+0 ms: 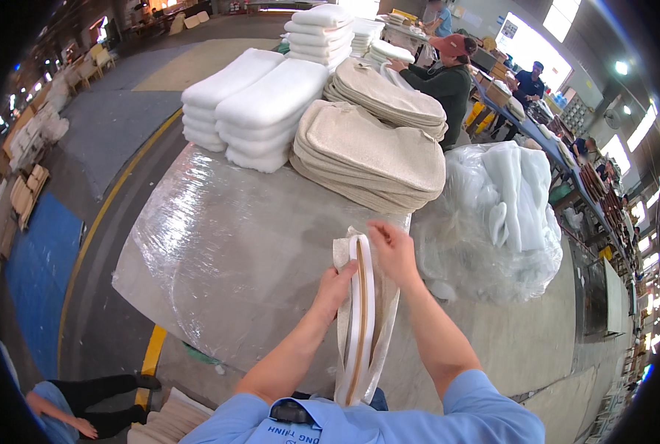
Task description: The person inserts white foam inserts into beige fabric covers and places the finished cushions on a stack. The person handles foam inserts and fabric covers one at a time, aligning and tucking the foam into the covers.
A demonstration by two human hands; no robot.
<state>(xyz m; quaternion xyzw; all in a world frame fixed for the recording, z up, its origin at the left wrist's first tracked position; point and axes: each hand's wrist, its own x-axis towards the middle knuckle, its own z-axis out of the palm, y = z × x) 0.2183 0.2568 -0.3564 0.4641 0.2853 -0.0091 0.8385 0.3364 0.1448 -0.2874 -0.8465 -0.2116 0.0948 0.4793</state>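
Note:
A long beige fabric cushion cover [382, 325] hangs in front of me, reaching from the table's near side down to my body. Along its length runs a white zipper tape with brown teeth [360, 296]. My left hand [335, 287] grips the cover's left edge near the top, thumb lying by the zipper. At the top right end of the cover is my right hand [393, 248], its fingers curled together in a pinch. Whatever sits between those fingertips is too small to make out.
Stacked beige cushion covers [374, 152] lie on the plastic-wrapped table [219, 214], beside piled white padding blocks [271, 96]. A clear plastic bag of white padding [493, 222] bulges at the right. Across the stacks stands a person in a red cap [448, 81]; another person's hand [86, 427] shows lower left.

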